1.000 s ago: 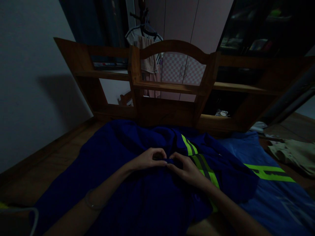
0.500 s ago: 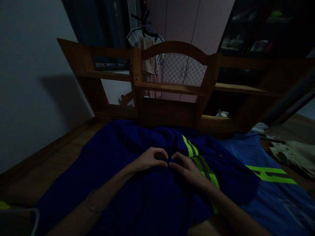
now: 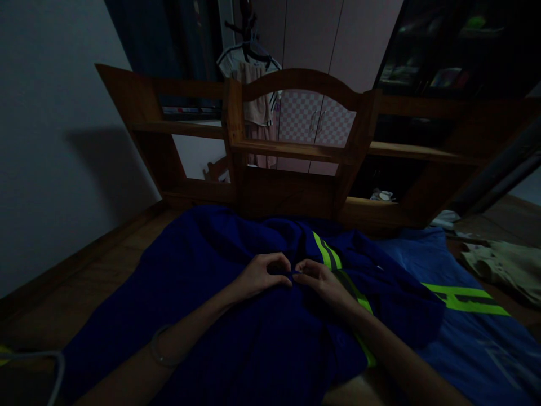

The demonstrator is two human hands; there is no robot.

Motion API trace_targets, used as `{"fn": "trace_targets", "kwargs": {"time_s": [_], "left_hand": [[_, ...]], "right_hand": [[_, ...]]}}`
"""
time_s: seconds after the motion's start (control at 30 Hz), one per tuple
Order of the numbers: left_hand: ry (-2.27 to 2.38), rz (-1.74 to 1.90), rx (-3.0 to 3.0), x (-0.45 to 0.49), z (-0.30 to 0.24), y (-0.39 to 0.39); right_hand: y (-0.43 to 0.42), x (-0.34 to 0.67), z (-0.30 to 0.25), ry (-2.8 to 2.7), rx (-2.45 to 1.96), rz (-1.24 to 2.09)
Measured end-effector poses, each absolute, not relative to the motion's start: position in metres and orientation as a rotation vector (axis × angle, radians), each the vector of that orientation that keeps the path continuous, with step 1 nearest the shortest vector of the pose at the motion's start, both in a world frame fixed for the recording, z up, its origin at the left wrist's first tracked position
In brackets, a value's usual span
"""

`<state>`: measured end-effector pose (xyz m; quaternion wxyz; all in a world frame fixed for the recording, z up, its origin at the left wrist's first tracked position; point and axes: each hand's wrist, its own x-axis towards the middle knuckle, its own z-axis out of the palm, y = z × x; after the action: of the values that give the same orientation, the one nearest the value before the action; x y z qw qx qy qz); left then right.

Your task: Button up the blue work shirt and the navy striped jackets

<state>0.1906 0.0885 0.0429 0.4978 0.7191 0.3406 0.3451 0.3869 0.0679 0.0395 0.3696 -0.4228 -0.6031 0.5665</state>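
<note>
In the head view, your right hand (image 3: 328, 286) pinches the dark-blue hi-vis garment (image 3: 274, 338), thumb and forefinger closer than a second ago. Your left hand (image 3: 257, 276) curls beside it, grip unclear; the garment lies spread before the wooden shelf unit (image 3: 291, 194).

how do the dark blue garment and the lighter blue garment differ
The dark blue garment is deep in colour; the lighter blue garment is paler. The left hand and right hand are at the dark blue garment; the lighter blue garment lies apart from both. Both garments have yellow-green bands.
</note>
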Motion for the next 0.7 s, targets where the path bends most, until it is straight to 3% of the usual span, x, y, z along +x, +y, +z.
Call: {"fn": "trace_targets", "kwargs": {"time_s": [0.27, 0.7], "left_hand": [[0.947, 0.885, 1.878, 0.19, 0.043, 0.087], [0.994, 0.921, 1.994, 0.19, 0.04, 0.09]], "right_hand": [[0.07, 0.389, 0.031, -1.59, -1.04, 1.363], [0.067, 0.386, 0.023, -1.763, -1.16, 0.926]]}}
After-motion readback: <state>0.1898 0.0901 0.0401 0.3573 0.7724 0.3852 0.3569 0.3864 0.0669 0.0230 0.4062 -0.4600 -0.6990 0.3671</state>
